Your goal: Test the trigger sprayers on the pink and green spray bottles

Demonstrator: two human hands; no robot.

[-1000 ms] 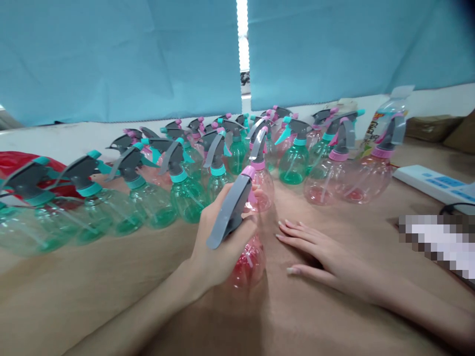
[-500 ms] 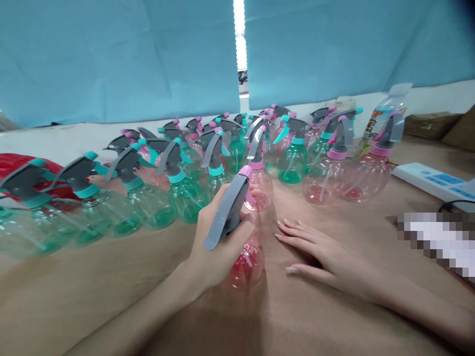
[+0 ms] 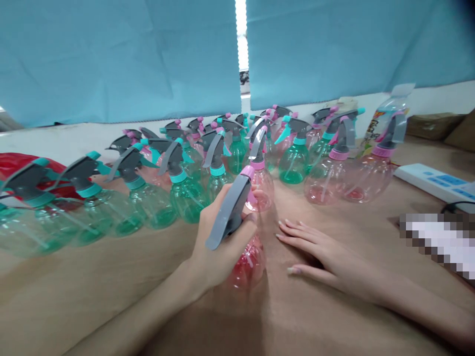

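My left hand (image 3: 218, 242) is wrapped round the neck of a pink spray bottle (image 3: 249, 267) that stands upright on the table. Its grey spray head with a pink nozzle points away from me, and my fingers cover the collar. Just behind it stands another pink spray bottle (image 3: 261, 185). My right hand (image 3: 319, 252) lies flat on the tabletop to the right of the held bottle, fingers stretched out, holding nothing. A green spray bottle (image 3: 188, 198) is to the left of my left hand, and a pink spray bottle (image 3: 322, 180) stands beyond my right hand.
Several green spray bottles (image 3: 152, 207) form a row at the left, with more behind. A clear drink bottle (image 3: 388, 116) and a white power strip (image 3: 434, 180) are at the right. A red bag (image 3: 22, 165) lies at the far left, and a blue sheet (image 3: 129, 59) hangs behind.
Almost nothing differs; the whole view has shifted very slightly. My left hand keeps its hold on the pink spray bottle, and my right hand stays flat on the table.
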